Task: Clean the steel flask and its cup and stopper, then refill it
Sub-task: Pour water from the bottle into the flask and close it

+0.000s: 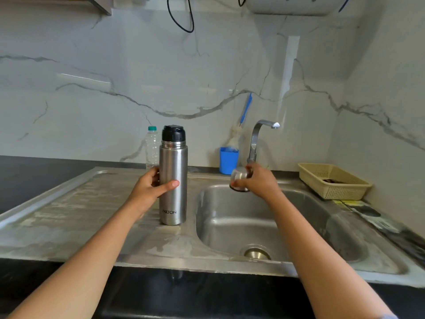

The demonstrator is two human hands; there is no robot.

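The flask (173, 162) is gleaming silver with black lettering, its stopper (173, 134) showing black. The bottle cap (152, 128) is showing teal, the tub (227, 161) and brush (246, 109) blue, the meshed basket (340, 192) beige, the wall (92, 100) white with grey veins, the worktop (34, 178) black.

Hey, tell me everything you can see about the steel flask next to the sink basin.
The steel flask is a tall, slim cylinder of brushed silver metal with MILTON printed in dark letters near its base. Its black stopper sits in the neck; its cup is off. It stands upright on the drainboard, just left of the basin, in front of a clear plastic bottle. The left hand grips its middle, thumb across the front.
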